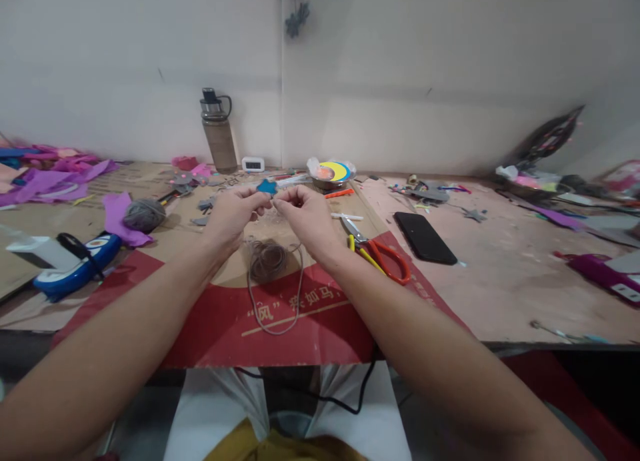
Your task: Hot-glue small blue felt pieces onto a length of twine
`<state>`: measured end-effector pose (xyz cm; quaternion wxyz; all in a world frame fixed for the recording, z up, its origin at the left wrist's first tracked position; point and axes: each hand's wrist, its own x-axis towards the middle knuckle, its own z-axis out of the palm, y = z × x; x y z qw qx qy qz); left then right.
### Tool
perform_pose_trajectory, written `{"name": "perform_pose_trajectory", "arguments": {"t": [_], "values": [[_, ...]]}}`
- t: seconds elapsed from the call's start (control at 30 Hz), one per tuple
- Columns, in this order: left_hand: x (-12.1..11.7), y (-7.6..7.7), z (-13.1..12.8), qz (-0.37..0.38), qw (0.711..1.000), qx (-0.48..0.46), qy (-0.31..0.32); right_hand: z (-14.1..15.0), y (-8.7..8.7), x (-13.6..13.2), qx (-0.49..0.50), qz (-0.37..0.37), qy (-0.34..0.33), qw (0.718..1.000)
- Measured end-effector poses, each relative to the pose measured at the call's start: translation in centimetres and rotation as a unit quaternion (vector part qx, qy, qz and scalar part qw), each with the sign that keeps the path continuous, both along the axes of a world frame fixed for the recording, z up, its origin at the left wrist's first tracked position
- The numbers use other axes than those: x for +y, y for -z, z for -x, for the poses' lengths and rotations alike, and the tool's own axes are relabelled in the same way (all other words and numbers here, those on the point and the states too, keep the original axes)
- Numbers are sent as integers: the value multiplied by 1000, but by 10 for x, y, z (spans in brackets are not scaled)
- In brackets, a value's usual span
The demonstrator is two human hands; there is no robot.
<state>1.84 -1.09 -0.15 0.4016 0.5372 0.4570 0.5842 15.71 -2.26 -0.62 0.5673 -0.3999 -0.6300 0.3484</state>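
A small blue felt star point(267, 187) is pinched in the fingers of my left hand point(236, 214), held above the table. Close beside it, the thumb and fingertips of my right hand point(306, 214) are pressed together at the star's right edge. Thin grey cord point(299, 294) rises toward my right hand and seems to be in its pinch, though the fingers hide its end. Below both hands the rest of the cord lies in a loose coil point(269, 261), with one loop drooping over the red printed board point(215, 321).
Red-handled scissors point(393, 259) and a black phone point(425, 237) lie to the right. A grey yarn ball point(144, 215) and a blue tool point(75, 274) are at left. Behind stand a bottle point(219, 137), a small clock point(253, 164) and a bowl point(320, 183).
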Motion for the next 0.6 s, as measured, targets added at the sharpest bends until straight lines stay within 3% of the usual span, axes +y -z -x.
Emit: {"name": "perform_pose_trajectory", "arguments": {"t": [0.1,0.3,0.6], "values": [[-3,0,-4,17,998,-61,12,5,1,-1,82,64,-36,994],[-7,-2,-8,53,988,-140,37,9,-5,-7,206,193,-84,956],[-9,-2,-14,83,977,-185,57,10,-7,-5,255,250,-103,928]]}}
